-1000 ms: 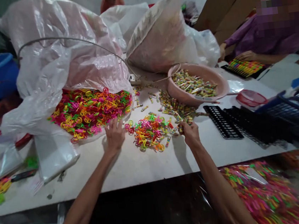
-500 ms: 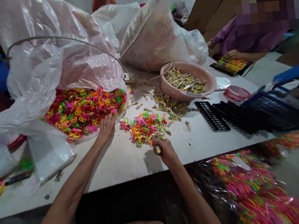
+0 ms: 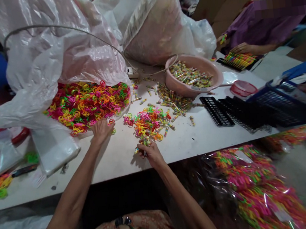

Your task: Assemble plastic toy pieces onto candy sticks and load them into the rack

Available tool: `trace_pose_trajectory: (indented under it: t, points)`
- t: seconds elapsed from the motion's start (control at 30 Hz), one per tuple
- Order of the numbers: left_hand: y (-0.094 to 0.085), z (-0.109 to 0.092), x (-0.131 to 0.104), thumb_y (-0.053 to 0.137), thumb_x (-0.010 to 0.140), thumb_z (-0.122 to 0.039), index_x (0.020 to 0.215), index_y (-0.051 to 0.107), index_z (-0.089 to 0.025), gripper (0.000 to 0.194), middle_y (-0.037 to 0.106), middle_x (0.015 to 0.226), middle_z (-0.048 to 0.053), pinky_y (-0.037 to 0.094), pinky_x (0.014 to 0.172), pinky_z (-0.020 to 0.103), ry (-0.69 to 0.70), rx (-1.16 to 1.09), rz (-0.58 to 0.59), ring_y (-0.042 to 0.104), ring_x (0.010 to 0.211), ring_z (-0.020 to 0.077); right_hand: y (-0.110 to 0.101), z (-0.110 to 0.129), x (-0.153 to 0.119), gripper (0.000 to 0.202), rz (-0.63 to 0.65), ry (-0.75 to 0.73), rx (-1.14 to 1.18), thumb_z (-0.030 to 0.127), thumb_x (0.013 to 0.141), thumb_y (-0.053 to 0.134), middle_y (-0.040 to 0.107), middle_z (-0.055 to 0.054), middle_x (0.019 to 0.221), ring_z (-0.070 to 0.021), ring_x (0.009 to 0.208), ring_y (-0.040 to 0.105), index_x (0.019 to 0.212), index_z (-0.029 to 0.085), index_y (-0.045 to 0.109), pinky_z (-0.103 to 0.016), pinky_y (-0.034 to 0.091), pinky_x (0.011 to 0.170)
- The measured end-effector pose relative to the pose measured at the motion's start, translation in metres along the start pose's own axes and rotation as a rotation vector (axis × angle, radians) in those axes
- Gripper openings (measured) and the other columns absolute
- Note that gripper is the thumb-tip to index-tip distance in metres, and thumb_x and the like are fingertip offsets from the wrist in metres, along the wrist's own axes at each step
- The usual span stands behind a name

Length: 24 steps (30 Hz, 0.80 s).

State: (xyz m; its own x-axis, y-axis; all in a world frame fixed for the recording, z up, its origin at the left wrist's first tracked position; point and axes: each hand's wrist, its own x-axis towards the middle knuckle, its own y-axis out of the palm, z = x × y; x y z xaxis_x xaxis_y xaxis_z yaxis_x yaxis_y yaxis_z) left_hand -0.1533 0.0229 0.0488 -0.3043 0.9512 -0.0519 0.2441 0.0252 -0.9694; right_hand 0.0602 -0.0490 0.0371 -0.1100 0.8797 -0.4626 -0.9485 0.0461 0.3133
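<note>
My left hand lies at the front edge of a heap of small bright plastic pieces that spills from a large clear bag. Its thumb is stretched out beside a red ring-shaped piece; the fingertips are partly hidden against the heap. My right hand is closed around several small printed tubes, held just above the white table. Past it lies a smaller pile of the coloured pieces. Loose printed tubes are scattered behind and to the right of that pile.
A pink basin full of tubes stands behind. Black slotted trays, a red round sieve and a blue basket are at right. Filled bags lie below the table edge. A co-worker's hand touches a filled tray.
My right hand has moved left and nearer to me, still holding tubes. My left hand has drawn left along the heap's front edge, and the red ring now shows beside its thumb.
</note>
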Motion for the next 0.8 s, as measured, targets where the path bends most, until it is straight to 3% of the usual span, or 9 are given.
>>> trace_pose_trajectory:
  t: [0.1,0.2,0.3,0.4,0.6,0.7,0.8]
  points:
    - [0.006,0.003,-0.002,0.062,0.075,-0.037,0.102,0.067,-0.017,0.034,0.07,0.094,0.012,0.046,0.082,0.039,-0.039,-0.153,0.023,0.063,0.097,0.0307,0.004,-0.003,0.001,0.038,-0.078,-0.077,-0.026,0.029,0.051,0.078,0.056,0.009,0.047,-0.0088,0.037,0.05,0.076,0.02,0.051,-0.018,0.035,0.034]
    - [0.021,0.01,-0.024,0.074,0.06,-0.033,0.103,0.066,-0.018,0.047,0.065,0.073,0.001,0.046,0.068,0.03,-0.152,-0.639,-0.009,0.061,0.076,0.0206,0.006,-0.003,0.0,0.038,-0.069,-0.073,0.018,0.027,0.051,0.078,0.063,0.006,0.056,-0.0128,0.046,0.061,0.078,0.02,0.053,-0.021,0.045,0.042]
    - [0.034,0.013,-0.058,0.08,0.05,-0.038,0.076,0.066,-0.016,0.037,0.054,0.056,-0.004,0.038,0.052,0.024,-0.263,-1.092,0.035,0.05,0.055,0.0113,0.007,-0.003,-0.001,0.035,-0.041,-0.06,0.081,0.027,0.05,0.079,0.063,0.004,0.057,-0.0134,0.051,0.064,0.074,0.019,0.055,-0.022,0.048,0.046]
    - [0.034,0.008,-0.088,0.078,0.053,-0.049,0.062,0.062,-0.014,0.039,0.052,0.051,-0.003,0.033,0.044,0.022,-0.287,-1.223,0.15,0.042,0.046,0.0076,0.009,-0.004,-0.002,0.033,-0.031,-0.042,0.133,0.026,0.049,0.08,0.063,0.004,0.057,-0.0134,0.054,0.065,0.069,0.018,0.056,-0.022,0.05,0.048]
    - [0.015,0.0,-0.112,0.086,0.049,-0.034,0.083,0.069,-0.011,0.044,0.066,0.066,0.002,0.05,0.054,0.023,-0.343,-1.654,0.553,0.059,0.057,0.0104,0.013,-0.002,-0.003,0.032,0.02,-0.034,0.121,0.025,0.049,0.081,0.06,0.005,0.053,-0.0094,0.045,0.058,0.071,0.017,0.059,-0.019,0.043,0.041]
    - [0.011,-0.002,-0.115,0.086,0.049,-0.024,0.076,0.067,-0.011,0.036,0.068,0.066,0.002,0.051,0.055,0.022,-0.327,-1.682,0.596,0.06,0.055,0.0103,0.013,0.002,-0.003,0.031,0.059,-0.026,0.102,0.025,0.049,0.081,0.061,0.004,0.054,-0.0101,0.046,0.059,0.071,0.017,0.059,-0.019,0.044,0.042]
    - [0.011,-0.004,-0.116,0.084,0.044,-0.018,0.071,0.062,-0.013,0.035,0.068,0.064,0.001,0.051,0.052,0.023,-0.418,-1.709,0.493,0.059,0.052,0.0108,0.012,0.004,-0.007,0.031,0.061,-0.027,0.105,0.024,0.05,0.08,0.063,0.004,0.056,-0.0107,0.048,0.061,0.072,0.017,0.059,-0.019,0.045,0.043]
